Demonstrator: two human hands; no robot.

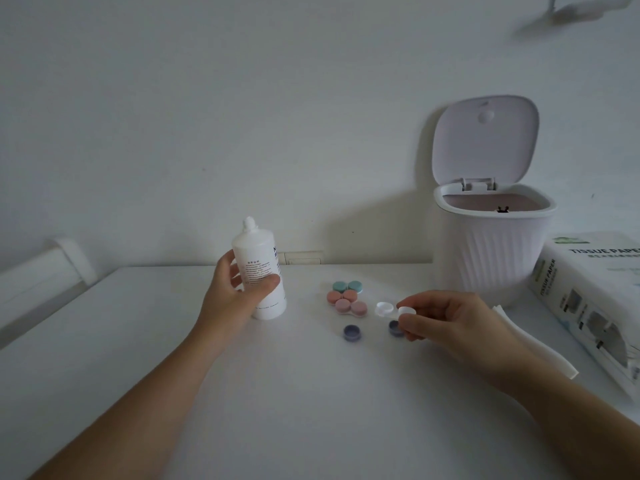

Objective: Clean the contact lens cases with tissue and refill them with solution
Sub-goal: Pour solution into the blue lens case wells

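Observation:
My left hand grips a white solution bottle that stands upright on the white table, its cap on. My right hand pinches one end of an open clear white lens case, holding it just above the table. Two purple caps lie below it, one in the open and the other partly behind my fingers. Behind them sit three closed cases: a teal one, a salmon one and a pink one.
A small white ribbed bin with its lid flipped up stands at the back right. A tissue paper pack lies at the right edge, with a folded white tissue between it and my right wrist.

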